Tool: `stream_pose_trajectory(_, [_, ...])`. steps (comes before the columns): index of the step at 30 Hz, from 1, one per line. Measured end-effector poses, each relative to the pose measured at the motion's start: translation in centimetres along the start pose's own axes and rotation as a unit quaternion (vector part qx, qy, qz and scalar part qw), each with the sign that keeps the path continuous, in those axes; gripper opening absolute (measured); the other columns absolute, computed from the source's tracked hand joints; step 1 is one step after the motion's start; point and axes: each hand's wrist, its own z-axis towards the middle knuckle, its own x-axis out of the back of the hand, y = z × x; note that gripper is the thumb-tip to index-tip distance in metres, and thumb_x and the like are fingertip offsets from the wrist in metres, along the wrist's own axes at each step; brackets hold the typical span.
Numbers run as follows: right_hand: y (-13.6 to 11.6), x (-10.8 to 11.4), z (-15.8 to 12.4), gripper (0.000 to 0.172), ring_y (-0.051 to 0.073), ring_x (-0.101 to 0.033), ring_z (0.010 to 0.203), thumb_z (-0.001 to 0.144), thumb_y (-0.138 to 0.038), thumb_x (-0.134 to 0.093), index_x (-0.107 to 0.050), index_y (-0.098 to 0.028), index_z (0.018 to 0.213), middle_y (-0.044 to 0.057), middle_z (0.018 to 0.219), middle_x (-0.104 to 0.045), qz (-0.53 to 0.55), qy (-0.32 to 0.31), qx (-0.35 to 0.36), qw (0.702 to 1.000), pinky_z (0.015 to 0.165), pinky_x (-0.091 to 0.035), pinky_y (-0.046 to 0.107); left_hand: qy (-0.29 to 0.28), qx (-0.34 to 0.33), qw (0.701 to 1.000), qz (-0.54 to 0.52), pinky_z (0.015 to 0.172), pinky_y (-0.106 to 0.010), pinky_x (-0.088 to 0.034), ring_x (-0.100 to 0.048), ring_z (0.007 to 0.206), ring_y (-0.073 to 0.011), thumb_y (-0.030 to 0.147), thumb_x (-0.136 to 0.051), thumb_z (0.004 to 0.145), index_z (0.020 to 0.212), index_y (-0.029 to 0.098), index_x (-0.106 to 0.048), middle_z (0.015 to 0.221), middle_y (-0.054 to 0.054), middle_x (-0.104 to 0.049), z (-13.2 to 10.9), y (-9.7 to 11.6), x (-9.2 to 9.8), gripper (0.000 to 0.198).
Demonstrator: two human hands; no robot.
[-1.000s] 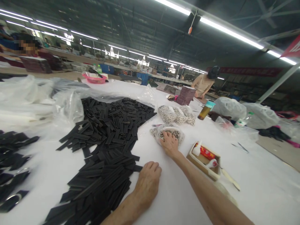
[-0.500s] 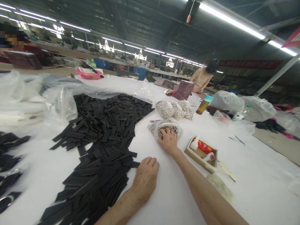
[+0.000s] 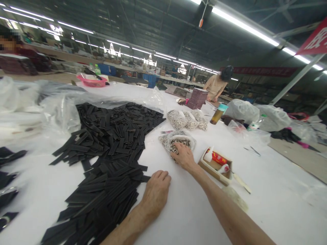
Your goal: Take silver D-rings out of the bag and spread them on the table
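Right hand (image 3: 184, 157) reaches forward, fingers curled down into the open clear plastic bag of small silver metal rings (image 3: 176, 142) mid-table, while the left hand (image 3: 155, 194) lies palm-down, fingers loosely flat, holding nothing, beside the spread pile of flat black strips (image 3: 112, 149).

An open clear plastic bag of small metal rings (image 3: 176, 143) is seen lying slumped on the white counter (image 3: 268, 190), just right of a wide heap of flat black strips (image 3: 109, 153) spread across the counter, the strips overlapping at all angles, some on clear plastic sheeting.
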Motion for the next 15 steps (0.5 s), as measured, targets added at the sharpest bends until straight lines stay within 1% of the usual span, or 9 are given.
stream_pose_trajectory(4, [0.6, 1.9, 0.0, 0.039, 0.018, -0.054, 0.105, 0.083, -0.024, -0.049, -0.052, -0.022, 0.122, 0.004, 0.119, -0.059, 0.006, -0.014, 0.014, 1.0, 0.088, -0.039, 0.027, 0.032, -0.013, 0.999, -0.019, 0.085, -0.036, -0.044, -0.052, 0.093, -0.0214, 0.003, -0.04, 0.082, 0.086, 0.016, -0.061, 0.094, -0.007, -0.061, -0.2, -0.3, -0.1, 0.025])
stream_pose_trajectory(7, [0.3, 2.3, -0.5, 0.035, 0.02, -0.053, 0.108, 0.084, -0.02, -0.049, -0.056, -0.021, 0.118, 0.006, 0.118, -0.059, -0.007, -0.001, 0.018, 1.0, 0.089, -0.039, 0.031, 0.053, -0.014, 0.998, -0.027, 0.084, -0.036, -0.045, -0.053, 0.093, -0.0211, 0.002, -0.039, 0.081, 0.086, 0.017, -0.061, 0.093, -0.007, -0.061, -0.3, -0.4, -0.4, 0.027])
stream_pose_trajectory(10, [-0.2, 0.9, -1.3, 0.038, 0.026, -0.043, 0.12, 0.083, -0.023, -0.053, -0.055, -0.019, 0.12, 0.008, 0.127, -0.054, -0.02, 0.022, 0.021, 0.999, 0.097, -0.034, 0.037, 0.062, -0.01, 0.998, -0.023, 0.085, -0.036, -0.046, -0.054, 0.093, -0.0209, 0.001, -0.039, 0.08, 0.088, 0.017, -0.061, 0.096, -0.007, -0.062, -0.3, -0.5, -0.6, 0.029])
stream_pose_trajectory(13, [-0.5, -1.4, -2.0, 0.05, 0.029, -0.033, 0.128, 0.083, -0.025, -0.055, -0.045, -0.019, 0.131, 0.008, 0.137, -0.044, -0.025, 0.043, 0.012, 0.999, 0.102, -0.028, 0.041, 0.049, -0.001, 0.999, -0.016, 0.087, -0.037, -0.046, -0.054, 0.096, -0.0214, 0.0, -0.041, 0.079, 0.09, 0.016, -0.062, 0.101, -0.007, -0.062, -0.2, -0.5, -0.7, 0.028])
stream_pose_trajectory(15, [-0.5, -2.7, -2.3, 0.053, 0.03, -0.028, 0.131, 0.083, -0.025, -0.055, -0.042, -0.019, 0.134, 0.007, 0.141, -0.039, -0.027, 0.058, 0.0, 0.998, 0.105, -0.024, 0.043, 0.037, 0.004, 0.999, -0.011, 0.09, -0.038, -0.045, -0.054, 0.099, -0.0221, 0.0, -0.042, 0.079, 0.092, 0.015, -0.062, 0.105, -0.008, -0.062, -0.1, -0.4, -0.7, 0.029])
